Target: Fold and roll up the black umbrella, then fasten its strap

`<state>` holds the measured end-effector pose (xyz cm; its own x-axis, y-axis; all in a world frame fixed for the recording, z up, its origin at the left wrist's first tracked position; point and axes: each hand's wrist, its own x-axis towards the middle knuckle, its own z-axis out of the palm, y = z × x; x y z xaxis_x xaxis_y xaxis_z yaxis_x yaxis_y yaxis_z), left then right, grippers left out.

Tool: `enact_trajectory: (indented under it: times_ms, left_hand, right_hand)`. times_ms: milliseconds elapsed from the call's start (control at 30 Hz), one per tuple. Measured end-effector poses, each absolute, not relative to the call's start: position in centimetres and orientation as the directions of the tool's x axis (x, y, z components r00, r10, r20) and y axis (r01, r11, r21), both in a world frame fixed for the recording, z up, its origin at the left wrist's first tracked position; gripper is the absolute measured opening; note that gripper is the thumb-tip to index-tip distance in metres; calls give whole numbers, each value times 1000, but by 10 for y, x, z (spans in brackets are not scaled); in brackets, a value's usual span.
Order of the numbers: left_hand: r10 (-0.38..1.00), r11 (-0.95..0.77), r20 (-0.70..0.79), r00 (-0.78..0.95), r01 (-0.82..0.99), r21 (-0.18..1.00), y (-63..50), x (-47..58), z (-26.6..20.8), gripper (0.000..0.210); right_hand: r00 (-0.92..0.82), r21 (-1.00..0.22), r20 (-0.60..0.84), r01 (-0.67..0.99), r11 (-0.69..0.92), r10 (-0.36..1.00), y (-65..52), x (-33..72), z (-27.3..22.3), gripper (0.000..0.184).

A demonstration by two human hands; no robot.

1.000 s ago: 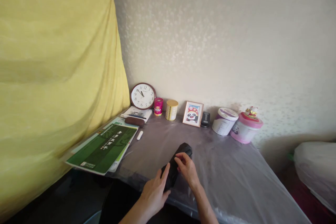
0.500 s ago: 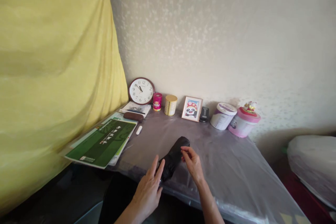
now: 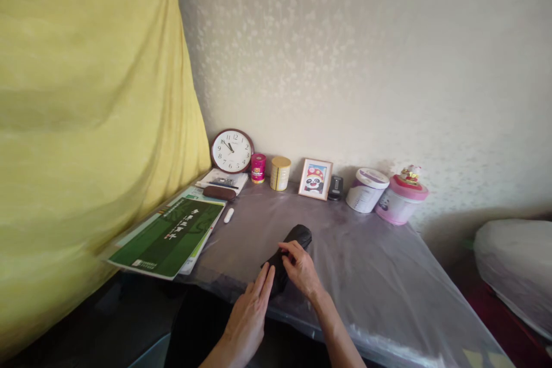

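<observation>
A folded black umbrella (image 3: 301, 234) lies slantwise on the table near its front edge, the far end pointing away to the right. My left hand (image 3: 249, 311) rests against its near left side, fingers stretched out and laid on the fabric; the thumb is hidden. Over the middle of the umbrella is my right hand (image 3: 302, 271), thumb and fingertips pinched together. What sits in that pinch, perhaps fabric or a strap, is too small and dark to make out. The umbrella's near end is mostly covered by my left hand.
Green books (image 3: 172, 236), a brown case (image 3: 219, 192) and a white oval object (image 3: 229, 215) lie left on the table (image 3: 366, 276). Along the wall stand a clock (image 3: 233, 150), a pink tin (image 3: 258, 168), a yellow-lidded can (image 3: 280, 173), a panda picture frame (image 3: 315, 179) and tubs (image 3: 367, 190).
My right hand has moved left, from the umbrella's right side to across its top, still pinched. The fingers of my left hand have come closer together and lie on the fabric.
</observation>
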<state>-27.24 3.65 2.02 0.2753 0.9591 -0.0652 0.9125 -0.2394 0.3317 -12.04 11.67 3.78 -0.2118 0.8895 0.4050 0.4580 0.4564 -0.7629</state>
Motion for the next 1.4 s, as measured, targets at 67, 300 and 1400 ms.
enact_trajectory:
  times_ms: [67, 300, 1400]
  left_hand:
    - [960, -238, -67, 273, 916, 323, 36, -272, 18, 87]
    - [957, -251, -36, 287, 886, 391, 37, -275, 15, 81]
    - [944, 189, -253, 213, 279, 941, 70, -320, 56, 62]
  right_hand:
    - [-184, -792, 414, 410, 453, 891, 116, -118, 40, 30]
    - [-56, -921, 289, 256, 294, 956, 98, -73, 37, 19]
    - [267, -961, 171, 257, 101, 949, 91, -9, -14, 36]
